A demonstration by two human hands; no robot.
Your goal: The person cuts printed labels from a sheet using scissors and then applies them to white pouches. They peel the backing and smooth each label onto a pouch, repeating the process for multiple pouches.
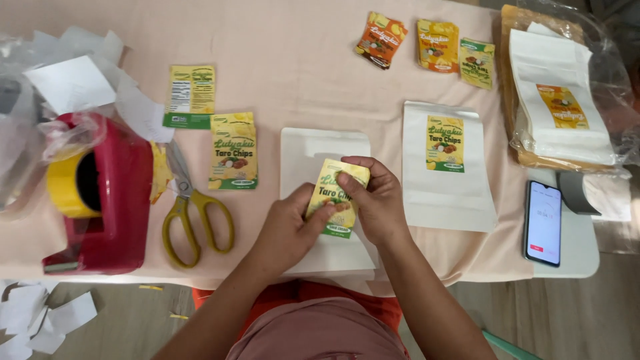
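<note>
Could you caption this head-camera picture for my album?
Both hands, left hand and right hand, hold a yellow label above a white pouch.

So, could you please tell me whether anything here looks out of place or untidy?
Mostly orderly. White paper scraps lie scattered on the floor at lower left, and more crumpled backing paper is heaped behind the red tape dispenser. The orange label at the top sits tilted beside straighter ones.

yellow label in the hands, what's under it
A plain white pouch lies flat on the table beneath the yellow label, which the left hand and right hand hold. The pouch's middle and lower parts are covered by hands and forearms.
</note>
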